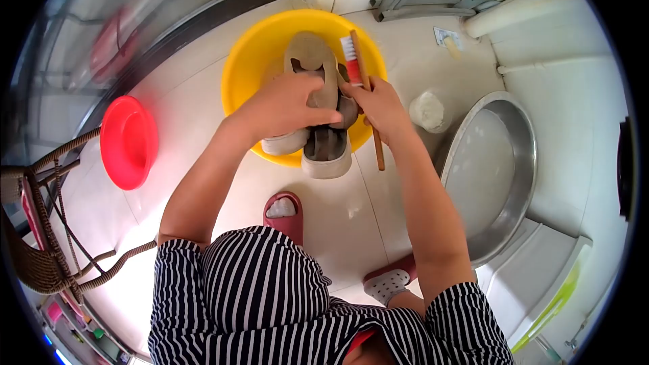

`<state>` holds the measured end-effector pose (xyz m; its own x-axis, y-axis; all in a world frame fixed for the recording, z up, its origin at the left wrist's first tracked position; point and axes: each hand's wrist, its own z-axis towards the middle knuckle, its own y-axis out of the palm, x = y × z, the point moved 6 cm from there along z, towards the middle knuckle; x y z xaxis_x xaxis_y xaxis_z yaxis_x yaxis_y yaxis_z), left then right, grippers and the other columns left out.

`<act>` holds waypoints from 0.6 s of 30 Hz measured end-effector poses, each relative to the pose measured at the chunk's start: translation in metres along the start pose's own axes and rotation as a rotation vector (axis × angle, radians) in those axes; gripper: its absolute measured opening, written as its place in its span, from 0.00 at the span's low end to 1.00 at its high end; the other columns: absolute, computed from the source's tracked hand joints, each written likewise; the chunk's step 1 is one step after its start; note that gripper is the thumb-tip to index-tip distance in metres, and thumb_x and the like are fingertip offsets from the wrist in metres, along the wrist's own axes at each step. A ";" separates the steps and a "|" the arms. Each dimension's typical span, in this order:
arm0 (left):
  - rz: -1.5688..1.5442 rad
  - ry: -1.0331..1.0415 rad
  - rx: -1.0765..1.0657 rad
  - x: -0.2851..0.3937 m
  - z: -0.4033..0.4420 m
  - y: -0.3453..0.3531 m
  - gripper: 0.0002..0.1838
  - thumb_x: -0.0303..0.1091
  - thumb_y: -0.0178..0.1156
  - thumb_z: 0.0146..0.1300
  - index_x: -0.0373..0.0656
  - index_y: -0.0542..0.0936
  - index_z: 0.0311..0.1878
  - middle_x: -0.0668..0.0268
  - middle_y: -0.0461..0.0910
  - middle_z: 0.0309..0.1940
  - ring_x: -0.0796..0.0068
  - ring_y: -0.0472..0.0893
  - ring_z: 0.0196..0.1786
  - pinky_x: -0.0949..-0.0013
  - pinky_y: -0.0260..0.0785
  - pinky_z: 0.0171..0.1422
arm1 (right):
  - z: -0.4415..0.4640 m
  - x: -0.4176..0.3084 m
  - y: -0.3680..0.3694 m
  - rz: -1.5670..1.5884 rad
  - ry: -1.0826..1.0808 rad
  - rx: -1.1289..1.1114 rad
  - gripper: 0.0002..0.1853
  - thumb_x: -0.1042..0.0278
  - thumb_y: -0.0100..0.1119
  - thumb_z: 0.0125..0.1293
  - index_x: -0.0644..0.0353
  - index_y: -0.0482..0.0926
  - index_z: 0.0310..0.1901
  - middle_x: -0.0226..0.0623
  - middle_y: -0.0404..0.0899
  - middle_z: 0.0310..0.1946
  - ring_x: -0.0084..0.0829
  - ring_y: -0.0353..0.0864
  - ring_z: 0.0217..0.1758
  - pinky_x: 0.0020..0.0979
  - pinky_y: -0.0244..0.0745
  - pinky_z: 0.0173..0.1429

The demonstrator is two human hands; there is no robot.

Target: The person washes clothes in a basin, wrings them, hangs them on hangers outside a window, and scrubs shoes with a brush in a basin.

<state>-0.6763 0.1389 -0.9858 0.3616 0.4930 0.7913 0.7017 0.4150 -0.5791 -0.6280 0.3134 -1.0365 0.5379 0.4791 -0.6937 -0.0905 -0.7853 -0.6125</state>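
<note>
A pair of grey-brown shoes (326, 140) with white soles lies over the yellow basin (241, 54), heels toward me. Over the shoes reaches my left hand (287, 107), its thumb and fingers apart around the upper of one shoe; whether it touches the shoe is hard to tell. A wooden brush (378, 152) with white and red bristles stands out, bristles up and to the left, from my right hand (380, 107), whose fingers are closed on its handle beside the shoes. The insides of the shoes look dark.
On the left are a red basin (126, 142) and a brown woven chair (40, 257). A large metal tub (527, 142) stands at the right, with a bag of white powder (427, 111) near it. A white stool-like object (534, 270) is at the lower right.
</note>
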 end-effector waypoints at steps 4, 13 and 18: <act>-0.074 -0.133 0.009 -0.015 -0.011 -0.001 0.21 0.45 0.63 0.57 0.33 0.73 0.34 0.51 0.75 0.32 0.55 0.75 0.38 0.61 0.67 0.43 | -0.012 0.001 -0.033 -0.265 -0.062 0.383 0.19 0.60 0.59 0.59 0.69 0.71 0.44 0.53 0.79 0.38 0.54 0.79 0.45 0.44 0.72 0.47; -0.094 -0.021 -0.399 0.004 -0.022 0.043 0.20 0.48 0.64 0.58 0.38 0.78 0.39 0.61 0.77 0.29 0.70 0.76 0.33 0.66 0.67 0.37 | -0.082 0.111 -0.009 0.205 -0.083 0.165 0.15 0.69 0.53 0.61 0.64 0.73 0.48 0.54 0.79 0.38 0.52 0.80 0.45 0.43 0.73 0.48; 0.012 0.114 -0.622 0.032 -0.023 0.092 0.27 0.59 0.56 0.59 0.40 0.75 0.37 0.53 0.78 0.34 0.53 0.78 0.38 0.57 0.66 0.42 | -0.138 0.128 -0.035 0.032 0.389 -0.022 0.12 0.68 0.56 0.63 0.63 0.70 0.44 0.55 0.78 0.33 0.51 0.82 0.36 0.42 0.75 0.39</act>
<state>-0.5859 0.1748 -1.0090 0.4106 0.3957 0.8215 0.9105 -0.1293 -0.3927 -0.4406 0.3479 -1.0518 0.8129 0.2732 -0.5144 -0.0968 -0.8075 -0.5818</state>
